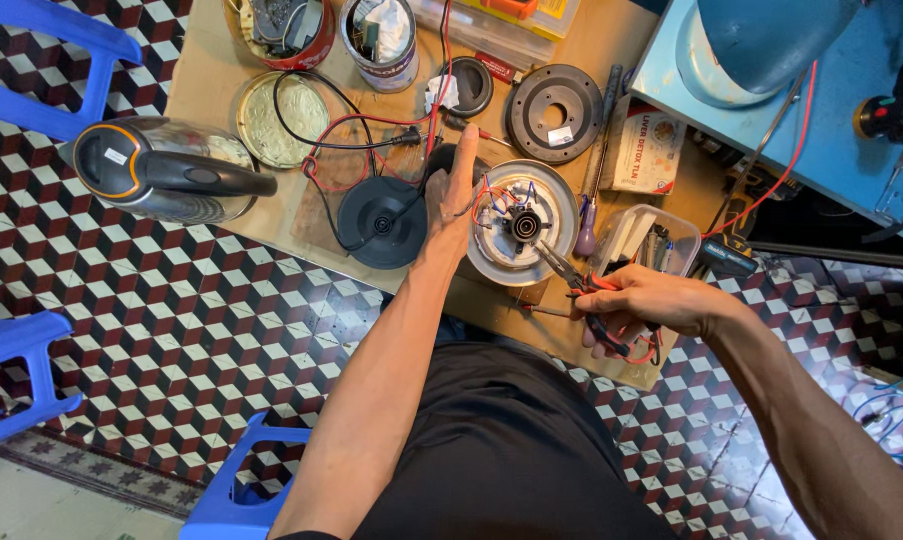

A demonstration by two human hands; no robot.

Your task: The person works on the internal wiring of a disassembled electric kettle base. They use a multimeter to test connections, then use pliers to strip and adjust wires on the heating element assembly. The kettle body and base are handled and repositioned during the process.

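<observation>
A round metal kettle base (521, 222) with exposed red, blue and white wires lies upside down on the wooden table (211, 70). My left hand (453, 195) rests flat against its left rim, fingers stretched out. My right hand (639, 305) grips red-handled pliers (586, 290), whose jaws reach into the black centre fitting of the base. A black round power stand (379, 220) sits just left of my left hand.
A steel kettle with a black handle (166, 172) overhangs the table's left edge. Tins (381, 40), a metal lid (281, 118), a dark disc (554, 112), a screwdriver (589, 215), a clear parts box (643, 240) and a small carton (643, 150) crowd the table. Blue plastic stools (21, 370) stand on the tiled floor.
</observation>
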